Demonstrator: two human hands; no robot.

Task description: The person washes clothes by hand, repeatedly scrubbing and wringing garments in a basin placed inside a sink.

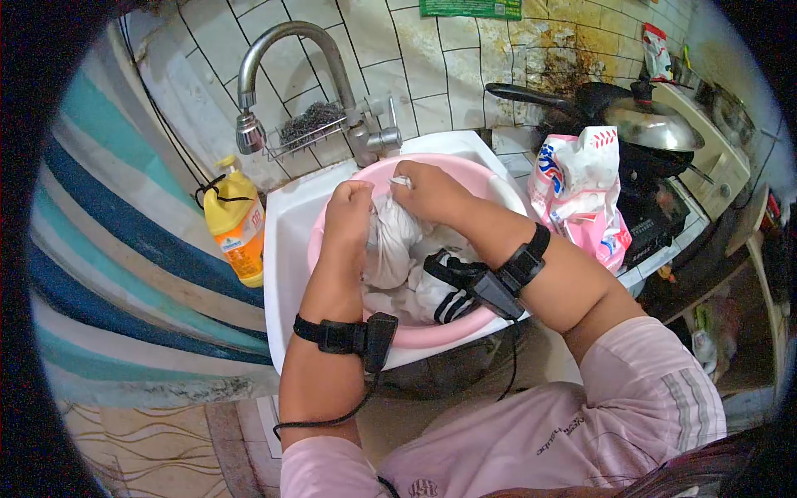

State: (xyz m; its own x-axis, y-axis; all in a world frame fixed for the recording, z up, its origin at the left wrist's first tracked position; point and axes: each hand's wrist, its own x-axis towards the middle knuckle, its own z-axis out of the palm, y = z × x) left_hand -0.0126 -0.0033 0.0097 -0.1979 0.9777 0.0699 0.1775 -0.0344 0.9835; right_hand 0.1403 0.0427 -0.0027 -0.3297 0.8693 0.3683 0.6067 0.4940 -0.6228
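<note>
A pink basin (415, 336) sits in the white sink (286, 224) with wet laundry inside. My left hand (349, 212) is closed on a white garment (392, 241) near the basin's left side. Close beside it, my right hand (432, 191) pinches the same white cloth, a bit of which sticks out above the fingers. The bunched cloth hangs below both hands into the basin. Lower in the basin lies a white piece with black stripes (448, 290), partly behind the black strap device on my right forearm. What lies beneath the cloth is hidden.
A chrome faucet (307, 33) arches over the sink's back left, beside a wire rack (307, 137). At left stands a yellow bottle (237, 224) by a striped curtain (141, 224). Right of the sink are a detergent bag (577, 191) and a stove with a lidded pan (652, 124).
</note>
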